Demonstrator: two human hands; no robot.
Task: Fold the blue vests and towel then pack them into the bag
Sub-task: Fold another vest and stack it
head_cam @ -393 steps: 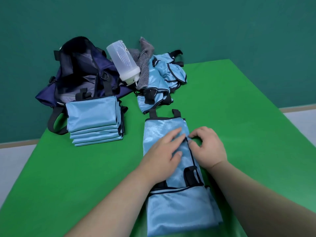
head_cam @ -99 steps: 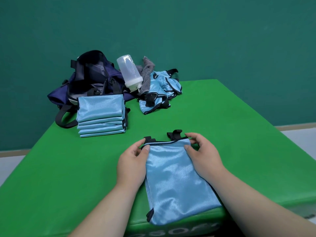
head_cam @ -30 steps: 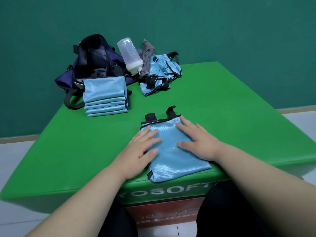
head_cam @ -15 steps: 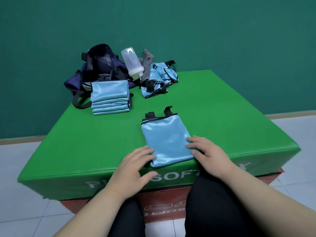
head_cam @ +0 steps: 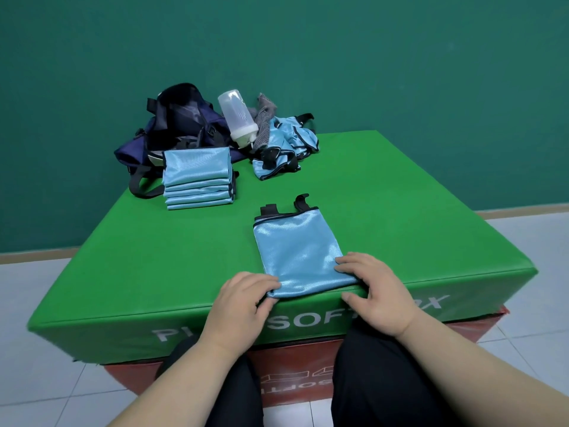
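Gripping the folded vest (head_cam: 297, 251) by its near edge, at 6 o'clock on the surface (head_cam: 400, 211). Pinching its 7 o'clock corner with the left hand (head_cam: 243, 300) and its 5 o'clock corner with the right hand (head_cam: 374, 291), fingers curled on top, thumbs at the front lip. Judging the step in hand: finishing this fold and readying a lift. Calling next for carrying the vest flat toward 10 o'clock and seating it squarely on the stack of folded vests (head_cam: 197, 177), just in front of the bag (head_cam: 181, 124) at 11 o'clock. Leaving unfolded the loose vests (head_cam: 286, 143) and grey towel (head_cam: 264, 118) at 12 o'clock, beside a bottle (head_cam: 237, 118); apparently not yet starting on packing.
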